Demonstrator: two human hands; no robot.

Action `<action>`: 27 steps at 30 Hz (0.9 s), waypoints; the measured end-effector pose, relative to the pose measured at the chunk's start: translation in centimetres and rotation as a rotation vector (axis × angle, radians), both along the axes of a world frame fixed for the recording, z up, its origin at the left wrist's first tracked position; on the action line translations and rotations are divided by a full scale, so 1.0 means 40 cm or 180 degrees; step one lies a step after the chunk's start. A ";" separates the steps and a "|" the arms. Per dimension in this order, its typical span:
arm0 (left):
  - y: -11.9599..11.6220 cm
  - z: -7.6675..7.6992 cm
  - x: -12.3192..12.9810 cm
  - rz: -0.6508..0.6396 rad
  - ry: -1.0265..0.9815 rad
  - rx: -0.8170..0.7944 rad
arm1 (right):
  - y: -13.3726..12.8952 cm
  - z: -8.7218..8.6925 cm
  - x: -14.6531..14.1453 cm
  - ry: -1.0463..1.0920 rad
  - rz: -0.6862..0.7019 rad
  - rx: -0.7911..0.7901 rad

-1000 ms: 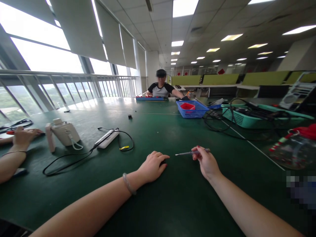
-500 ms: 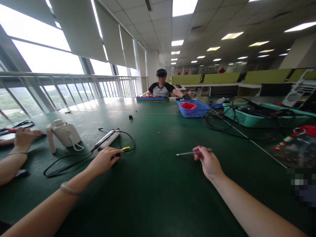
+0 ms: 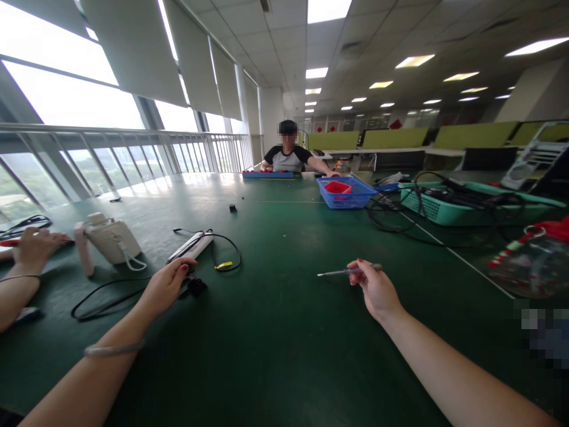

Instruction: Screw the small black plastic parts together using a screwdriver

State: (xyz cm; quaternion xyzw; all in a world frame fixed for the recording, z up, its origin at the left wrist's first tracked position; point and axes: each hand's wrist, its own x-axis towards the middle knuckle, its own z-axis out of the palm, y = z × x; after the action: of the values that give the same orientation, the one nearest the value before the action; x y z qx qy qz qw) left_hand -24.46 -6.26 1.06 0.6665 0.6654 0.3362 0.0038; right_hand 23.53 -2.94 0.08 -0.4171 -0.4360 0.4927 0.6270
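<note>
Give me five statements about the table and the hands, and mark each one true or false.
1. The right hand holds a screwdriver. True.
2. The screwdriver's tip points toward the picture's right edge. False: it points toward the left edge.
3. The left hand has a bangle behind it on the arm. True.
4. The left hand is empty. False: it holds a dark object, too unclear to name.
5. A red container sits in the blue basket. True.

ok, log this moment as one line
left hand: holds black part | right hand: holds screwdriver, tip left | white box: beyond left hand
</note>
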 end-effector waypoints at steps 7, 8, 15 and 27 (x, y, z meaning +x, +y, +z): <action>-0.005 0.001 -0.021 -0.0135 -0.0799 -0.0091 | 0.007 -0.009 0.007 -0.0014 0.0065 -0.0011; -0.005 0.001 -0.024 -0.0158 -0.0807 -0.0061 | 0.007 -0.010 0.008 -0.0014 0.0063 -0.0005; -0.008 -0.001 -0.028 -0.0081 -0.0527 -0.0221 | 0.002 -0.004 0.004 -0.0049 0.0036 0.0013; -0.021 0.023 0.018 -0.0280 -0.0828 -0.0290 | 0.011 -0.012 0.000 -0.0015 -0.0003 0.0124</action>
State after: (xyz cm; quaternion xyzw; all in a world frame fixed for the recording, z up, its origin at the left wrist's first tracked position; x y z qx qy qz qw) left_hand -23.75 -7.11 1.99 0.6449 0.6440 0.3887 0.1350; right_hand 23.55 -2.49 -0.40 -0.4062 -0.4469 0.4829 0.6342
